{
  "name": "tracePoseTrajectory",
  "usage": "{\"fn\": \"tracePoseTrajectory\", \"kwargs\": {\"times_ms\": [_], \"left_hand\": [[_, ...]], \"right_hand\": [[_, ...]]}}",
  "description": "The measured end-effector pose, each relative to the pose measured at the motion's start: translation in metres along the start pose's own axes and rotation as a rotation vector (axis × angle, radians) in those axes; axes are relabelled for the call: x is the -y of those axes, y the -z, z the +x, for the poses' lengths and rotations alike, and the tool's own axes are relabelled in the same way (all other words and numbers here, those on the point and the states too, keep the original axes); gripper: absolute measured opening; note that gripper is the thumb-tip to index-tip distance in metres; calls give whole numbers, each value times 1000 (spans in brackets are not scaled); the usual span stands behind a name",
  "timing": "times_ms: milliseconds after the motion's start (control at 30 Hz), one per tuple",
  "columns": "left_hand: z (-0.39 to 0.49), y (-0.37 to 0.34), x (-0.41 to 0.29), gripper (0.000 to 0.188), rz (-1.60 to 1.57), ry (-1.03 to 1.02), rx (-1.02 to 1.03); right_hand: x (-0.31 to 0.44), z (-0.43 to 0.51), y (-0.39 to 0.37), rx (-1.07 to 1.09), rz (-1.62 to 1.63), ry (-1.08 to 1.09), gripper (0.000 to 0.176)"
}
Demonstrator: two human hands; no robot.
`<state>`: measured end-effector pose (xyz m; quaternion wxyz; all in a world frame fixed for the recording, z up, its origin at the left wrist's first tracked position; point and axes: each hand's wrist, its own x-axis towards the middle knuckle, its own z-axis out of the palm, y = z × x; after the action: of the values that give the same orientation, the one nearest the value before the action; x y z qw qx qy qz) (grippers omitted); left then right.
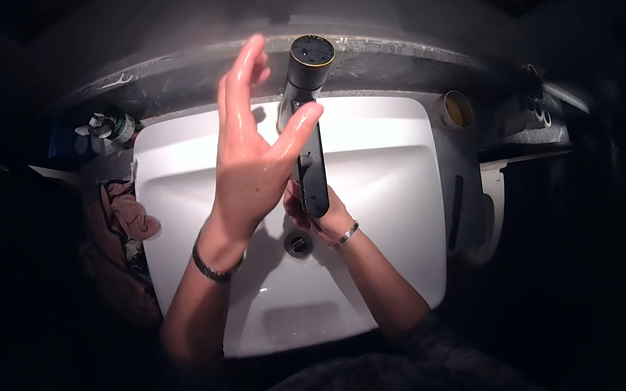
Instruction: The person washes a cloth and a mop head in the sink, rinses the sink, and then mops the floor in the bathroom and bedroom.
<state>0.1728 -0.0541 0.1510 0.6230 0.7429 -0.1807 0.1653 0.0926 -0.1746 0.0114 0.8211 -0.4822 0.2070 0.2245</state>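
Wet and glistening, my left hand (253, 171) is raised over the white washbasin (391, 257), thumb spread from its fingers, holding nothing. Its thumb overlaps the black faucet (310, 158) in view; whether they touch I cannot tell. A dark band (214, 268) circles the left wrist. Lower down, my right hand (338, 216) is under the end of the spout, which hides part of the palm and fingers. A metal bracelet (347, 233) is on that wrist. The round drain (299, 244) lies just left of the right hand. No water stream is visible.
Left of the basin are a green bottle (121, 127) and a crumpled brownish cloth (133, 216). To the right stand a round container (457, 110), several rolls (529, 116) and part of a white toilet (493, 215). A grey ledge (390, 61) runs behind the faucet.
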Motion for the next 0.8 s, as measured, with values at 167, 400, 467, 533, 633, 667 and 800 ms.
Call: {"fn": "tracePoseTrajectory", "kwargs": {"times_ms": [167, 400, 467, 533, 633, 667, 800], "left_hand": [[60, -25, 1, 34, 16, 56, 207], [69, -32, 14, 17, 17, 56, 319], [70, -33, 15, 17, 24, 39, 311], [71, -33, 15, 18, 36, 29, 307], [72, -31, 15, 18, 62, 39, 345], [73, -29, 14, 20, 70, 61, 367], [75, -25, 12, 22, 98, 133, 441]], "right_hand": [[-3, 7, -9, -10, -5, 2, 34], [8, 21, -20, -14, -39, 29, 23], [7, 26, -23, 25, 27, -9, 21], [3, 33, -23, 30, 30, -38, 22], [-7, 49, -21, 35, -63, 23, 25], [-12, 56, -26, 63, -88, 108, 24], [-36, 91, -59, 274, -78, 225, 23]]}}
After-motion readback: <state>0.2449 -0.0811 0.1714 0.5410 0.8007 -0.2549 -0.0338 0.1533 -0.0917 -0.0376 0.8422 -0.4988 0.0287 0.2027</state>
